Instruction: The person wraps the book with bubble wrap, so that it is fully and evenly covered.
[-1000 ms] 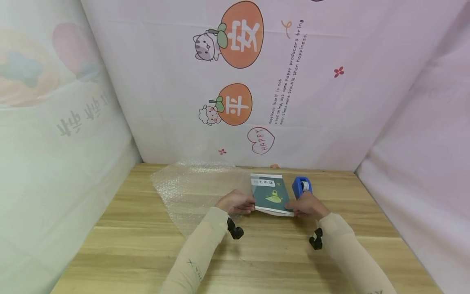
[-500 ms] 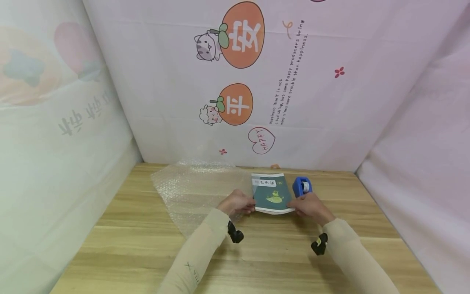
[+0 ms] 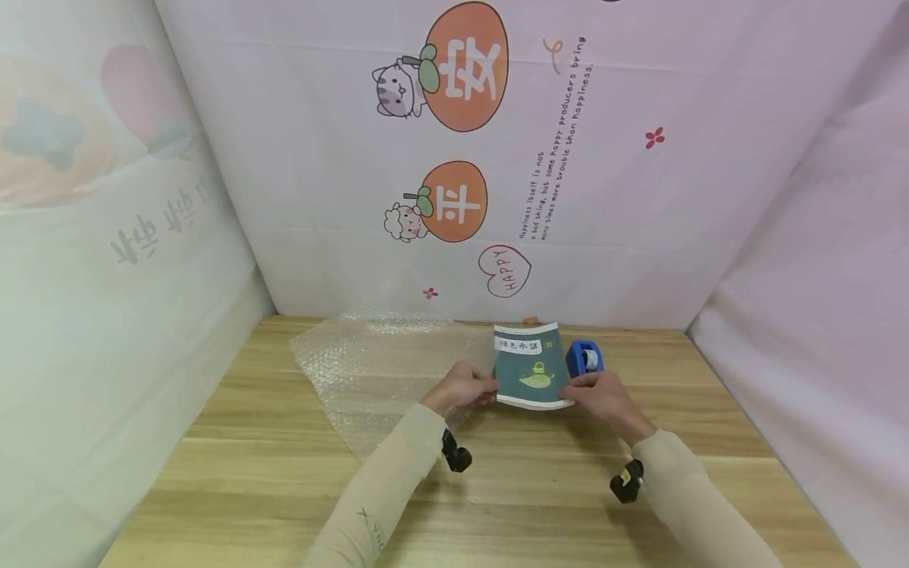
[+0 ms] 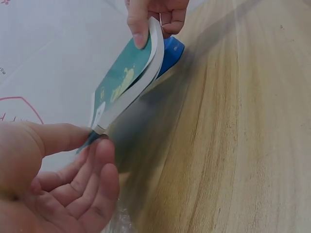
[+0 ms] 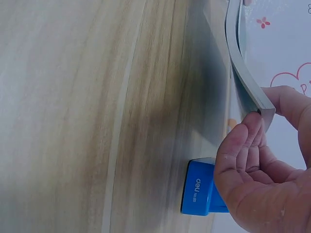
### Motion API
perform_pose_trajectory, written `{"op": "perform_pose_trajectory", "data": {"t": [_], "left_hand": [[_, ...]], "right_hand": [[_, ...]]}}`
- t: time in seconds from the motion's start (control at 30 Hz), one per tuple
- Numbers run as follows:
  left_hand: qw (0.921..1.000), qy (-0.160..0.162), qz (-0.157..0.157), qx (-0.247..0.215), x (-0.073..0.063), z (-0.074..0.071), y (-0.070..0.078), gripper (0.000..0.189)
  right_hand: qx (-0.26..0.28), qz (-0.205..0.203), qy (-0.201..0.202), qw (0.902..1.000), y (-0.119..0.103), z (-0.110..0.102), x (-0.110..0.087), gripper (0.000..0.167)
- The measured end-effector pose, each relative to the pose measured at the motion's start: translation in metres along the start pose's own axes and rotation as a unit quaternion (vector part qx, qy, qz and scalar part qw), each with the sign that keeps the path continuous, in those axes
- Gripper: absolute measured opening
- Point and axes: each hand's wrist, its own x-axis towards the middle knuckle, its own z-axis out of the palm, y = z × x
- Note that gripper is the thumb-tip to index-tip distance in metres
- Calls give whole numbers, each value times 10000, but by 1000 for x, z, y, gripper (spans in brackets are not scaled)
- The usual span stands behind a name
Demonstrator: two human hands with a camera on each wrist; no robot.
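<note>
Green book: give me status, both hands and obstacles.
Left hand, right hand: pinching opposite edges. Green book: held above table, bowed. Blue tape dispenser: close by right hand. Bubble wrap: by left hand.

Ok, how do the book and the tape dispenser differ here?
The book has a dark green cover; the tape dispenser is blue. The book is broad and thin, the tape dispenser small and chunky. The left hand and right hand hold the book bowed above the table, while the tape dispenser rests on it. Both carry printed lettering.
</note>
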Motion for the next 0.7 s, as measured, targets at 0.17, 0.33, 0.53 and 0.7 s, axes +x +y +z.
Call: {"op": "perform_pose_trajectory", "data": {"t": [0.17, 0.33, 0.53, 0.7], "left_hand": [[9995, 120, 238, 158, 1, 3, 2, 17], [9984, 194, 464, 254, 2, 4, 6, 20], [9976, 169, 636, -218, -4, 1, 12, 18], [9938, 147, 1088, 185, -11, -8, 21, 21]], "right_hand": [[-28, -152, 96, 9998, 2, -4, -2, 50], [26, -322, 211, 9993, -3, -9, -3, 44], [-28, -310, 245, 9992, -14, -14, -9, 48], [-52, -516, 417, 9978, -25, -16, -11, 45]]}}
